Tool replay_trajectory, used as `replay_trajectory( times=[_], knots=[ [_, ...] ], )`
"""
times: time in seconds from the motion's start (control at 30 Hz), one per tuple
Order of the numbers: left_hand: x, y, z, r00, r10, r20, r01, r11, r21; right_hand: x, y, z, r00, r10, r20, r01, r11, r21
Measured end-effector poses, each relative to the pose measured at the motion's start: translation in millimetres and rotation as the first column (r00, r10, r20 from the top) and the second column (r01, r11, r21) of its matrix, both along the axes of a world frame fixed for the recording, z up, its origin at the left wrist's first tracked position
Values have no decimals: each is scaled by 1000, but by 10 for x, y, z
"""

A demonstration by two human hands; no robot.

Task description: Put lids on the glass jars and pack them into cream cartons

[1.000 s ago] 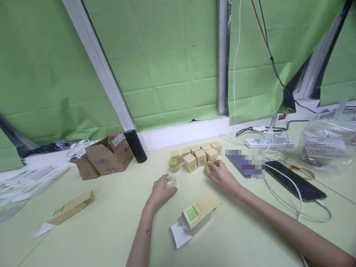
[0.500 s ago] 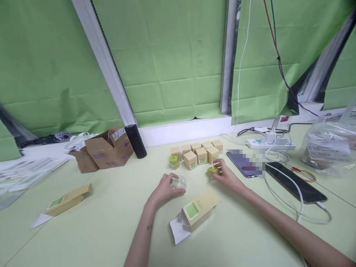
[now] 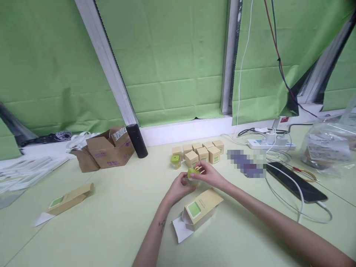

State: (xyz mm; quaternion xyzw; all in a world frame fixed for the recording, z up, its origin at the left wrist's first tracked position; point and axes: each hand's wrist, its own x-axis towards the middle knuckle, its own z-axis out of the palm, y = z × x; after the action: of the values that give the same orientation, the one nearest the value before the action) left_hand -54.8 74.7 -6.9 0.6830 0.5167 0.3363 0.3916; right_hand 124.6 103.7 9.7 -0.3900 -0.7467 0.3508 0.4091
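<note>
My left hand is wrapped round a small clear cup, mostly hidden by the fingers. Right above it, my right hand pinches a green lid that has thin pale pieces sticking out. Lid and cup meet or nearly meet; the exact contact is hidden. Behind them on the table stand several small kraft boxes, with a green-lidded clear jar at their front left. An open kraft carton with a green label lies just in front of my hands.
Another opened carton lies at the left. A brown cardboard box and a black cylinder stand at the back left. On the right are a black phone, white cables, a power strip and a plastic bag.
My right hand has moved left with the green lid, up to the cup. My left hand has shifted slightly right with the clear cup. The two hands are now together.
</note>
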Motion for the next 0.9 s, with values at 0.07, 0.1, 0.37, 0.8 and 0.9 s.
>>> replay_trajectory(
  times=[0.07, 0.1, 0.37, 0.8, 0.9],
  knots=[
    [-12, 11, -6, 999, -25, 30, 25, 1000, -4, -97, 5, -16, 998, -2, 55, -1, 999, 53],
    [-23, 19, -11, 998, -34, 44, 34, 999, -5, -125, 7, -18, 996, -6, 86, -1, 997, 82],
    [-107, 75, -100, 988, -73, 135, 80, 996, -46, -103, 12, 37, 942, 19, 334, -86, 979, 187],
    [-94, 30, -42, 999, -48, 22, 49, 998, -37, -74, -10, -25, 873, 81, 480, -213, 951, 226],
    [-123, -11, 37, 999, -8, -48, 6, 999, -46, -49, 34, -1, 861, 140, 489, -254, 951, 175]
  ],
)
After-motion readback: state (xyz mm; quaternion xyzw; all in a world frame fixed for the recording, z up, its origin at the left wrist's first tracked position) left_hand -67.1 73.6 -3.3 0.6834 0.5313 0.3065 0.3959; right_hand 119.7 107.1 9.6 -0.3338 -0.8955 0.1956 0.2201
